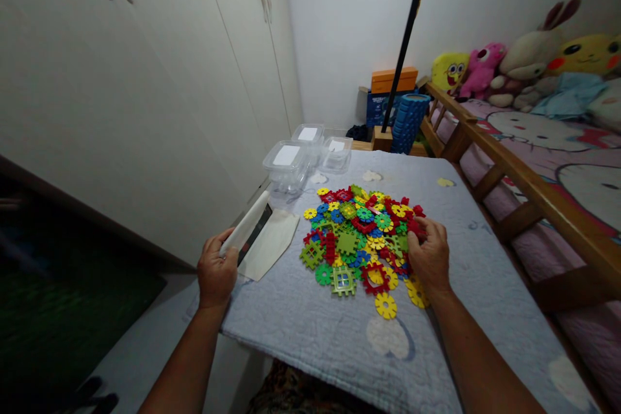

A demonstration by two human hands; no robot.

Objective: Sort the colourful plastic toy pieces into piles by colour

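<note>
My left hand grips the raised side of a cream-white folded cover, which looks like an envelope or flat case. Its other side lies on the table, and a dark strip shows along the inside of the fold. At the right edge of a heap of plastic building pieces, my right hand has its fingers curled round a red building piece, partly hidden by the fingers. The heap mixes notched discs and square frames in red, yellow, green and blue. A yellow notched disc lies at its front edge.
Several clear plastic boxes with white labels stand at the table's back left. A quilted blue cloth covers the table. White cupboard doors rise on the left; a wooden bed rail runs along the right. A black pole stands behind.
</note>
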